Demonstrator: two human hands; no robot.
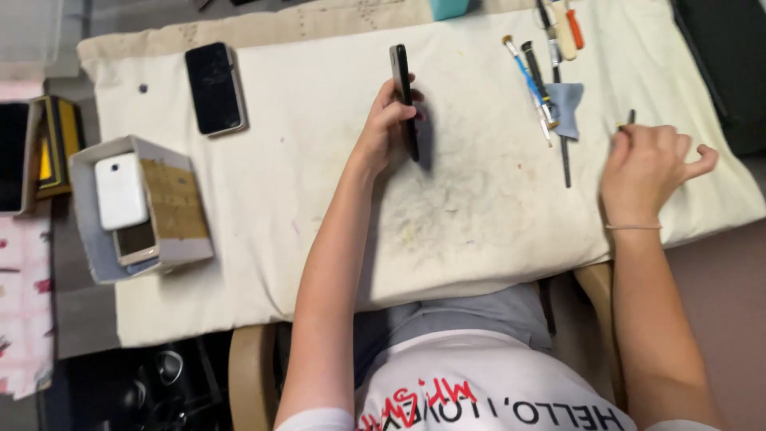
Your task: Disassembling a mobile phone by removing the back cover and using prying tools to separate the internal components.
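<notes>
Dark phone point(403, 96): our left hand point(383, 132) gripped it upright on edge over the stained cloth point(319, 199). Our right hand point(646, 164) closed loosely around a thin tool point(629, 118), just right of the laid-out tools point(542, 88). Tool-fetching step, we judged; next needs tool brought leftward to phone.

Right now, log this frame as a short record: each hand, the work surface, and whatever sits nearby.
left hand: grips a dark phone held on edge
right hand: holds a small thin tool
surface: stained white cloth
tools: lying beyond the right hand
far left: black phone flat on cloth
left edge: open box holding two phones
</notes>
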